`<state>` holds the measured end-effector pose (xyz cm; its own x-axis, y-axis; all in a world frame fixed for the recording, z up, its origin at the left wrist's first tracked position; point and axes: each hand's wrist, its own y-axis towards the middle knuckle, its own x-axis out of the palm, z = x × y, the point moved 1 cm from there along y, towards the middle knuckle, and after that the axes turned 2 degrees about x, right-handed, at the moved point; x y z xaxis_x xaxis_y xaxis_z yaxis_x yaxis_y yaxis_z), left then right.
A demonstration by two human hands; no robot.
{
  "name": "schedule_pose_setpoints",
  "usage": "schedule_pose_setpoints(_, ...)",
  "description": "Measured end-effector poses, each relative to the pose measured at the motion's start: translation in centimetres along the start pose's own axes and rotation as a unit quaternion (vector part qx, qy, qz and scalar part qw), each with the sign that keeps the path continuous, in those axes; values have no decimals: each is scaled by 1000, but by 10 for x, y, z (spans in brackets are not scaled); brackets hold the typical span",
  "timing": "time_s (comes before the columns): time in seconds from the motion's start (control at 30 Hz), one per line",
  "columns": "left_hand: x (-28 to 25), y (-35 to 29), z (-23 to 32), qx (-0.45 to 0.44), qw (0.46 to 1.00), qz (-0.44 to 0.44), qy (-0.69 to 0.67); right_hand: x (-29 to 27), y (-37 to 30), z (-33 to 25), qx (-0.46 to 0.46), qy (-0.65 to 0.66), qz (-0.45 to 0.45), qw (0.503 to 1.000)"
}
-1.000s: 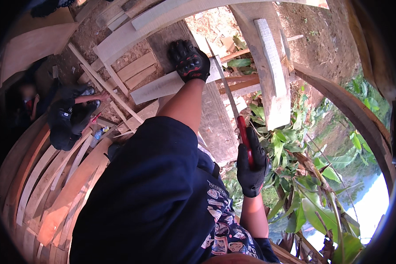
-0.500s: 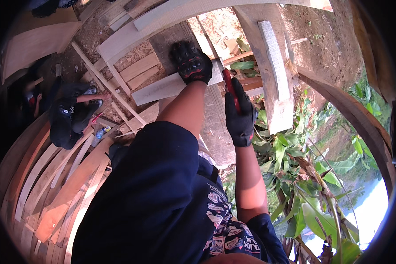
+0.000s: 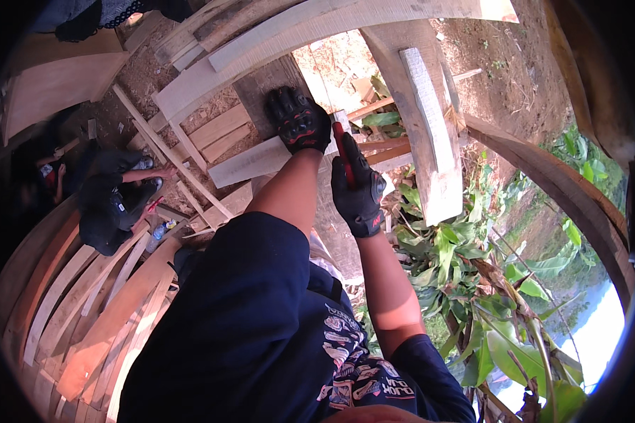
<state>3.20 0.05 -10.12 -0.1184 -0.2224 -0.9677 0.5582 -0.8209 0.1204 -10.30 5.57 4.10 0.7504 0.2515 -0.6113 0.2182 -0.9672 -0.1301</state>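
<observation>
My left hand [image 3: 301,121], in a black glove with red marks, presses on a pale wooden board [image 3: 250,162], its fingers bent over the far edge. The board lies across a wide dark plank [image 3: 271,79]. Just right of it, my gloved right hand [image 3: 360,194] is wrapped around the red handle of a handsaw [image 3: 343,151]. The handle points away from me at the board's right end. Seen nearly edge-on, the saw's thin blade hardly shows, and I cannot tell how deep it sits in the wood.
Beyond my hands runs a long curved timber [image 3: 282,42]. A thick beam with a pale offcut [image 3: 430,106] stands to the right, above leafy plants [image 3: 451,247]. At left a person in dark clothes [image 3: 106,211] sits beside stacked planks [image 3: 113,310]; another person is in shadow behind.
My right hand has drawn the saw back toward me and slightly left. My left hand stays on the board; the view has shifted a little.
</observation>
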Motion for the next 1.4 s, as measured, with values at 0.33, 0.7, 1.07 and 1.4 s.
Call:
schedule_pose_setpoints(0.33, 7, -1, -12, -16, 999, 28, -4, -90, -102, -33, 21, -10, -8, 1000)
schedule_pose_setpoints(0.7, -6, -1, -19, -44, 999, 3, 2, -47, -19, -41, 17, -38, -46, 998)
schedule_pose_setpoints(1.07, 4, 1, -23, -42, 998, 37, -19, -60, -35, -39, 42, 19, -45, 998)
schedule_pose_setpoints(1.4, 3, 0, -9, -16, 999, 42, -17, -120, -86, -78, 54, -27, -40, 997)
